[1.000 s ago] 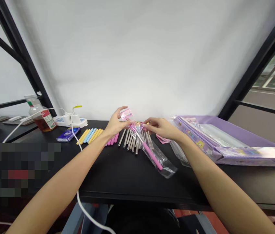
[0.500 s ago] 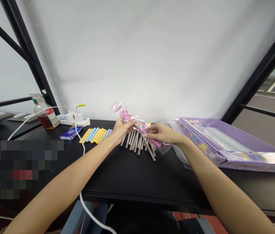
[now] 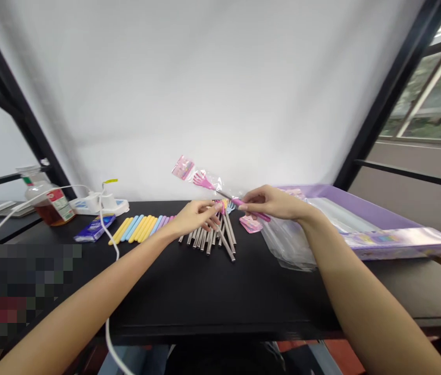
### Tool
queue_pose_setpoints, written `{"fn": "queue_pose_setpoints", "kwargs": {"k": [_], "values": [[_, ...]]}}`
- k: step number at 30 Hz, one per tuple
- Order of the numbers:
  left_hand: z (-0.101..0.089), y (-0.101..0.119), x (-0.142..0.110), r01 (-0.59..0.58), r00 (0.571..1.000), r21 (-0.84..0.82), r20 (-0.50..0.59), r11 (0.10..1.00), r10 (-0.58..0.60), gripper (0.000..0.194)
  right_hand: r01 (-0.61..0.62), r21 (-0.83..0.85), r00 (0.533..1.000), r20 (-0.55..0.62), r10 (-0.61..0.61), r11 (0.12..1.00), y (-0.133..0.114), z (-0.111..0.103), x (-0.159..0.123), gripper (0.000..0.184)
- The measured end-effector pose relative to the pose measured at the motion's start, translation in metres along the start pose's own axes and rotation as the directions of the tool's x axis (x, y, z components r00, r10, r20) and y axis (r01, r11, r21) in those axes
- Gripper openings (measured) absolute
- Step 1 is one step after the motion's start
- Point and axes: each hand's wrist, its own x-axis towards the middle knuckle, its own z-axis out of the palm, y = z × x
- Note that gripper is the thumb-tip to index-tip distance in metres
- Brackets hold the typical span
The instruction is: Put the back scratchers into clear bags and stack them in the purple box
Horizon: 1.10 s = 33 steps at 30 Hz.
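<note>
My right grip [image 3: 271, 203] is pinched shut on the pink handle [image 3: 261, 216] of a back scratcher [image 3: 226, 197] in a clear plastic bag [image 3: 215, 186]. I think it is a back scratcher because it has a small pink hand [image 3: 204, 180] at the tip. The long stick lies on a slant. The handle end is at my right grip, and the small hand points up and to the left, out in the air above the counter [image 3: 212, 297]. A pink paper card [image 3: 183, 167] sits at the top of the bag, just past the small hand.

My left grip [image 3: 195, 219] is nearer to the small hand. It is low, just under the stick, and its fingers [image 3: 215, 209] curl down over a pile of steel rods [image 3: 208, 239]. I cannot tell if it has hold of anything.

To the left of the rods lie yellow, blue and purple sticks [image 3: 142, 227]. Near my right arm are pink cards [image 3: 250, 224], a heap of clear bags [image 3: 286, 245] and a purple box [image 3: 365, 221].
</note>
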Motion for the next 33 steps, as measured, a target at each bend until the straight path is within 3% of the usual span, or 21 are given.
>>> {"fn": "queue_pose_setpoints", "kwargs": {"k": [2,4,8,11,13,17,21,24,27,33], "values": [[0.012,0.01,0.006,-0.082,0.993,0.233,0.102,0.969,0.059,0.045,-0.032,0.017,0.991,-0.129,0.034,0.999,0.013,-0.02,-0.014,0.049],[0.028,0.021,0.015,-0.204,0.97,0.419,0.209,0.885,0.125,0.038,-0.043,0.056,0.942,-0.33,0.059,0.997,0.03,-0.039,-0.031,0.052],[0.066,0.041,0.041,-0.395,0.911,0.543,0.337,0.741,0.238,0.03,-0.083,0.062,0.739,-0.666,0.103,0.995,0.071,-0.07,-0.072,0.048],[0.095,0.047,0.066,-0.492,0.866,0.572,0.396,0.656,0.305,0.033,-0.322,0.014,0.596,-0.774,0.214,0.947,0.103,-0.084,-0.101,0.041],[0.112,0.045,0.083,-0.546,0.835,0.576,0.436,0.609,0.336,0.037,-0.505,-0.009,0.555,-0.77,0.316,0.863,0.122,-0.087,-0.115,0.035],[0.138,0.037,0.108,-0.565,0.825,0.602,0.425,0.565,0.372,0.043,-0.657,-0.156,0.629,-0.652,0.423,0.737,0.144,-0.082,-0.123,0.047],[0.15,0.033,0.12,-0.556,0.831,0.618,0.417,0.555,0.368,0.044,-0.659,-0.331,0.687,-0.63,0.361,0.676,0.146,-0.076,-0.119,0.055],[0.153,0.033,0.122,-0.556,0.831,0.631,0.424,0.541,0.36,0.044,-0.583,-0.409,0.765,-0.566,0.307,0.702,0.143,-0.078,-0.118,0.038],[0.15,0.035,0.121,-0.561,0.828,0.643,0.444,0.521,0.343,0.047,-0.559,-0.397,0.805,-0.468,0.363,0.728,0.143,-0.087,-0.117,0.028],[0.137,0.041,0.114,-0.542,0.838,0.672,0.476,0.504,0.267,0.05,-0.497,-0.284,0.859,-0.29,0.421,0.82,0.152,-0.11,-0.109,0.039]]}}
